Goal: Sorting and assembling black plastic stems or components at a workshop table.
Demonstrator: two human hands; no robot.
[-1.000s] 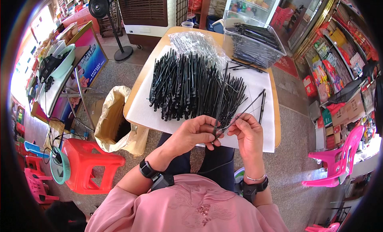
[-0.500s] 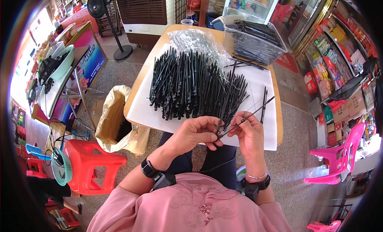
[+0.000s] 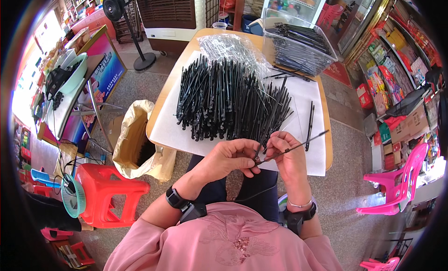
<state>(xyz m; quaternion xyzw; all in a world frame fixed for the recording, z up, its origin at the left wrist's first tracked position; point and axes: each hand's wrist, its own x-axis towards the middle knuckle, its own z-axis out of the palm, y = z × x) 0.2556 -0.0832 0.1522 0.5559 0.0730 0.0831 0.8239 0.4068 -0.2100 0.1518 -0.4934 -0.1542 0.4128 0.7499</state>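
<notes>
A thin black rod slants between my hands, its far tip pointing up and to the right. My left hand is closed around its near end, thumb against the fingertips. A small dark piece also shows at those fingertips; I cannot tell whether it is part of the same rod. My right hand pinches the rod farther along. Just beyond my hands lies a thick pile of similar black rods on a white sheet covering the table. Two loose rods lie to the right of the pile.
Behind the pile lies a clear plastic bag of thin, shiny wire-like pieces. A clear bin of black rods stands at the table's back right. An open paper sack and a red stool are on the left, a pink chair on the right.
The rod's far tip has swung lower and slightly right. My right hand has turned a little and slid along it. My left hand stays nearly in place.
</notes>
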